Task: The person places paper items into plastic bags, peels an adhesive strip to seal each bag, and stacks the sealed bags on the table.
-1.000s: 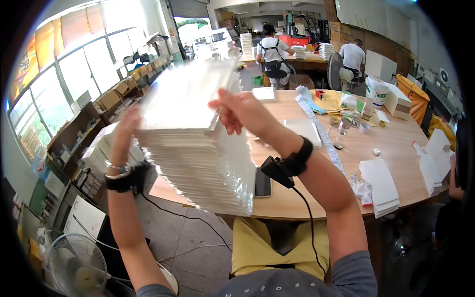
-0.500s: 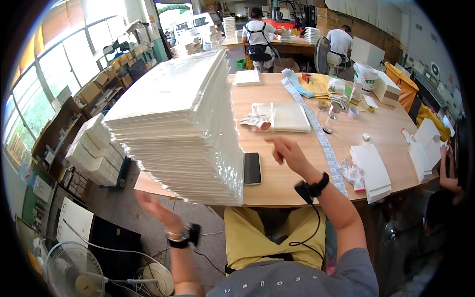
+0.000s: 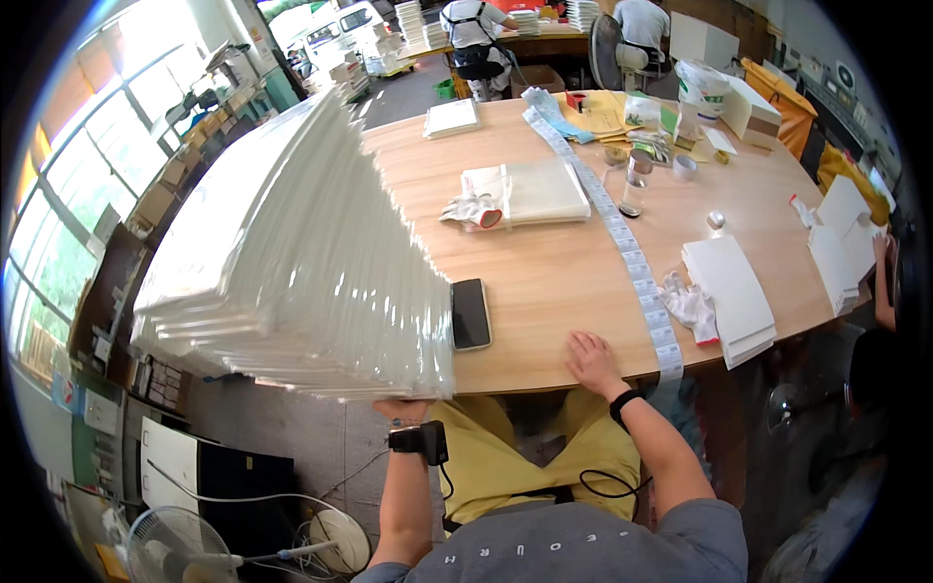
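Note:
A tall stack of flat white items in clear plastic wrap [image 3: 321,282] stands at the left of the wooden table, its layers slanting toward the far left. My left hand [image 3: 403,409] is at the stack's bottom near edge, by the table rim; its fingers are hidden under the stack. Resting on the tabletop near the front edge, my right hand [image 3: 591,358] lies flat with fingers out and holds nothing. Between the stack and that hand lies a dark phone [image 3: 471,314], close against the stack's right side.
Beyond the phone are white gloves [image 3: 473,210] on a plastic-wrapped pile [image 3: 544,192]. A long label strip [image 3: 632,255] crosses the wooden table [image 3: 544,282]. White sheets [image 3: 727,296] and another glove [image 3: 692,309] lie right. A fan [image 3: 170,544] stands lower left.
My left hand has come in from the left to the stack's bottom edge. My right hand has dropped from mid-air onto the tabletop near the front edge. The whole view has shifted.

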The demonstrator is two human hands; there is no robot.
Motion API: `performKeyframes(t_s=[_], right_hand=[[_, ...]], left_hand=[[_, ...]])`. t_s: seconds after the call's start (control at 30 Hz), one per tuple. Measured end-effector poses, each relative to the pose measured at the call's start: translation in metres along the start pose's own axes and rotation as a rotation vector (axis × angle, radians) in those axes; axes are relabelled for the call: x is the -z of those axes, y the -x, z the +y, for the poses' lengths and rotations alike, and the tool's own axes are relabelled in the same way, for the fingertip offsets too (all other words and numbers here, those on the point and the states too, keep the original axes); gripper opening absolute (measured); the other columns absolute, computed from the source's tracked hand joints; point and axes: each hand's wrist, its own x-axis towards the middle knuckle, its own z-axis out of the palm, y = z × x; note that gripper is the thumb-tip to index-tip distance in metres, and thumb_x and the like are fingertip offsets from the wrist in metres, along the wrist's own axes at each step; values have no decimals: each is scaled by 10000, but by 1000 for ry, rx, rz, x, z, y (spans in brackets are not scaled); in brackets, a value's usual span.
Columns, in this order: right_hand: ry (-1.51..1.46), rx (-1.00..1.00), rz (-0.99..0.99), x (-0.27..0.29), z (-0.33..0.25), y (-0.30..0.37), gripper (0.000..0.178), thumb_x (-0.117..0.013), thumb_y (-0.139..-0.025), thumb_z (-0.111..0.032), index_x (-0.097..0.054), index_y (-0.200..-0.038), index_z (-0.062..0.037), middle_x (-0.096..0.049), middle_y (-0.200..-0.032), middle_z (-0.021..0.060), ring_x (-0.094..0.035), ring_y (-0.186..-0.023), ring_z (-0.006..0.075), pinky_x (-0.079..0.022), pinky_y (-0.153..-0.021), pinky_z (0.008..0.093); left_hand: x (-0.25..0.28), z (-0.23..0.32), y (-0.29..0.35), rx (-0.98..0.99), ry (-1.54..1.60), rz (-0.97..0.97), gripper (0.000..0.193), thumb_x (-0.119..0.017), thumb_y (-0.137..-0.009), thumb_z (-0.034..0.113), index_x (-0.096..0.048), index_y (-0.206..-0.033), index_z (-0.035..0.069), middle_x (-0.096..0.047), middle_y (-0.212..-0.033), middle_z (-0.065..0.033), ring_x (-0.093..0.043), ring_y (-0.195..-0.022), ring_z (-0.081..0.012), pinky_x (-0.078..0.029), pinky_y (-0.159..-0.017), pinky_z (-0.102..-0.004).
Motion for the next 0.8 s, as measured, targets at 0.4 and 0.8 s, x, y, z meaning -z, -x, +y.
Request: performKeyframes(t_s=[0.4, 0.8], right_hand=[[-36, 27, 45, 8, 4, -4, 401, -563, -733, -258, -510, -1088, -79, -451, -1204, 100, -387, -1130, 261, -314, -923, 395], [-95, 8, 23, 14, 7, -10, 395, -580, -713, -240, -529, -1063, -63, -444, -1226, 98, -382, -1141, 260, -306, -936, 396]], left_hand=[[42, 9, -35, 37, -430, -61, 646, -388, -738, 572, -410, -1229, 153, -419, -1270, -60, -403, -1151, -273, -364, -888, -523], [-22, 1, -16, 178, -108, -176, 625, -393, -746, 569, -435, -1184, 125, -486, -1198, -67, -456, -1088, -265, -380, -897, -452]])
